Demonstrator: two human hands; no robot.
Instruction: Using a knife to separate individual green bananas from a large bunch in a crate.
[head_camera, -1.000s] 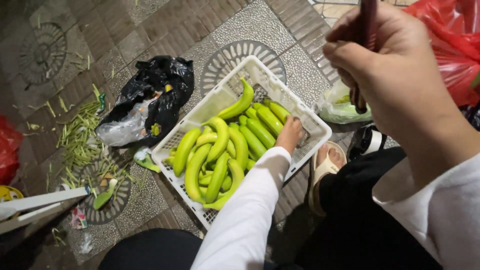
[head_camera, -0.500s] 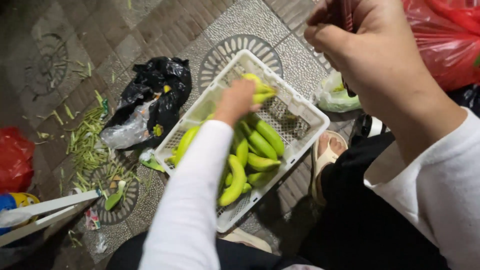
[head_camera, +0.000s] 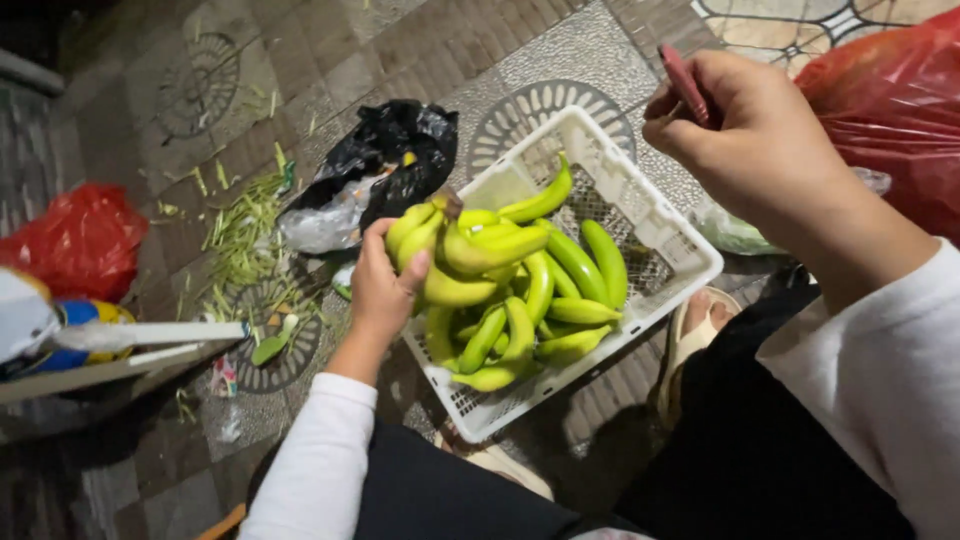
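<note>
My left hand grips a bunch of green bananas and holds it up over the left side of a white plastic basket. More green bananas lie in the basket. My right hand is raised at the upper right, closed around a slim reddish-handled tool, likely a knife; its blade is hidden.
A black plastic bag lies beyond the basket on the tiled floor. Green trimmings are scattered to its left. Red plastic bags sit at the far left and upper right. My sandalled foot is beside the basket.
My left hand went from reaching into the basket to lifting a bunch of bananas out on the left side. My right hand stayed raised with the tool.
</note>
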